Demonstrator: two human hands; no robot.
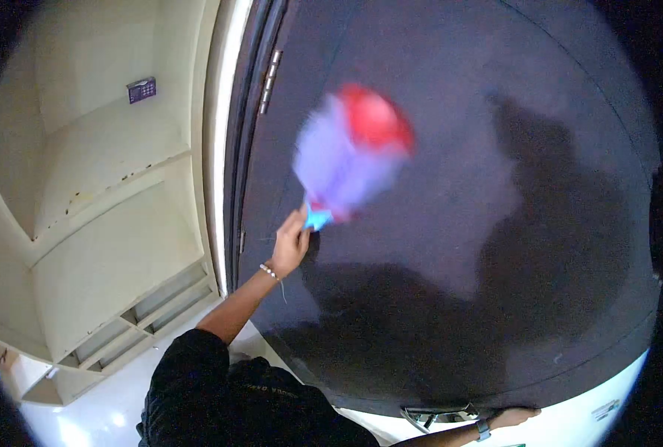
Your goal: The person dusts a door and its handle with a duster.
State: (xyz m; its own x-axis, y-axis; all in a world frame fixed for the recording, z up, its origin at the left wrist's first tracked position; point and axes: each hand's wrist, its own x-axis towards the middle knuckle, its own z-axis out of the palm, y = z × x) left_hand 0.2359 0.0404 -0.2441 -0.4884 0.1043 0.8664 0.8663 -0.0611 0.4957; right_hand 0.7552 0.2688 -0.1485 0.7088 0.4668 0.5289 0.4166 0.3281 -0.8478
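The left hand (pixel 292 242) is wrapped round the short light-blue handle (pixel 318 217) of a duster (pixel 354 156), whose fluffy head, purple below and red at the top, angles up and to the right from the fist and is blurred. A bracelet of pale beads (pixel 270 272) circles that wrist, with a loose thread hanging from it. The duster shows against the upper left part of a broad dark door (pixel 443 231); whether its head touches the surface cannot be told. The right hand (pixel 516 417), with a watch (pixel 483 430) on its wrist, lies along the door's lower edge in the view; its fingers are too hidden to tell whether they grip. Just left of it, a metal door handle (pixel 458 412) sits at the same edge. A large dark shadow (pixel 555 238) falls across the right half of the door, while a metal hinge (pixel 270 82) shows on its left side. The person's black shirt (pixel 249 406) fills the bottom middle. Farther left, beyond a bright strip, stands a cream shelf unit (pixel 123 179) with a small purple box (pixel 142 90) on an upper shelf, and below it glossy white floor (pixel 115 391).
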